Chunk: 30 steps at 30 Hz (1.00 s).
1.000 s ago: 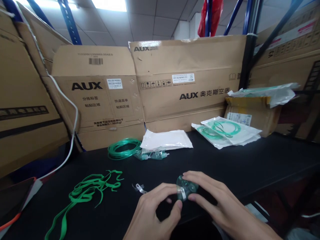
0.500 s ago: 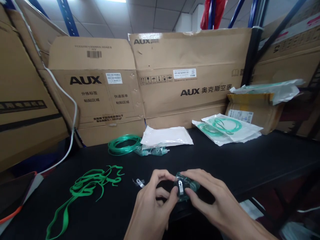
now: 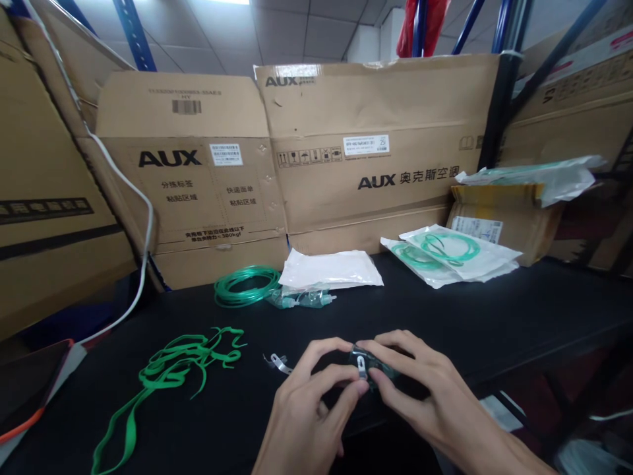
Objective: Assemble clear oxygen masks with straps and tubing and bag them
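Both hands grasp one small green plastic mask (image 3: 378, 365) low in the view, just above the near edge of the black counter (image 3: 519, 316); the left hand (image 3: 306, 412) and the right hand (image 3: 422, 396) pinch it between thumbs and fingertips, on the metal nose clip (image 3: 361, 367) on its front; from the mask, a loose metal clip (image 3: 277, 362) lies at 9 o'clock, green elastic straps (image 3: 171, 373) farther at 9 o'clock, coiled green tubing (image 3: 244, 287) at 11 o'clock, a white pouch (image 3: 330, 269) at 12 o'clock, sealed tubing packs (image 3: 452, 254) at 1 o'clock; AUX cardboard boxes (image 3: 376, 132) stand behind.
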Tool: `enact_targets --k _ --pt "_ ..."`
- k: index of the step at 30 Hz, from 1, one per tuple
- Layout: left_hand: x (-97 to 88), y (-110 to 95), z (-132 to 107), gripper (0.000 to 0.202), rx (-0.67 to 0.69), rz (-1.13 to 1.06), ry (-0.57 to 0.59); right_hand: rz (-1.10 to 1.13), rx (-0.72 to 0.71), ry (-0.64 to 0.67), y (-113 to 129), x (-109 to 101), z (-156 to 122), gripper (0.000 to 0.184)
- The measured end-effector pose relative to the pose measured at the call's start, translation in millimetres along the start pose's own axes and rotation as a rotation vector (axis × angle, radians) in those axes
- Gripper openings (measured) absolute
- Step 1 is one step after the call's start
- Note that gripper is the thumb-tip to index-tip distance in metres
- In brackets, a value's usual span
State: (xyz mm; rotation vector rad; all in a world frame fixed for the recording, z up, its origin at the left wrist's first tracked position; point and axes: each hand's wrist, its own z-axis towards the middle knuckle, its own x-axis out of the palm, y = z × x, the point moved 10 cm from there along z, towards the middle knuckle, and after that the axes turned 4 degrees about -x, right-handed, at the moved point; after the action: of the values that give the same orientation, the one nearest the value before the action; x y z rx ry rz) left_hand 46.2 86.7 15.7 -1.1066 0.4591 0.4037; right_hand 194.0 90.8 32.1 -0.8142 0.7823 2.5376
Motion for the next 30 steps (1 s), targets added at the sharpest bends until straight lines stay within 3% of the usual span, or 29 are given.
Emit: enact_targets --k 14,20,26,30 --pt "-0.5 -1 -1 0.017 -0.022 -0.099 -0.017 -0.04 -0.084 0.01 14 -7 4 0.032" --pt "-6.3 -11 -2 0.014 0.082 -0.007 -0.072 -0.017 -0.097 -0.009 14 -8 3 0.033" --pt "-1.9 -20 -2 0.015 0.173 0.094 -0.021 -0.039 -0.092 -0.012 8 -2 -2 0.039" --pt "-1.0 -21 -7 0.015 0.218 0.163 -0.065 -0.063 -0.05 -0.019 1 -3 -5 0.038"
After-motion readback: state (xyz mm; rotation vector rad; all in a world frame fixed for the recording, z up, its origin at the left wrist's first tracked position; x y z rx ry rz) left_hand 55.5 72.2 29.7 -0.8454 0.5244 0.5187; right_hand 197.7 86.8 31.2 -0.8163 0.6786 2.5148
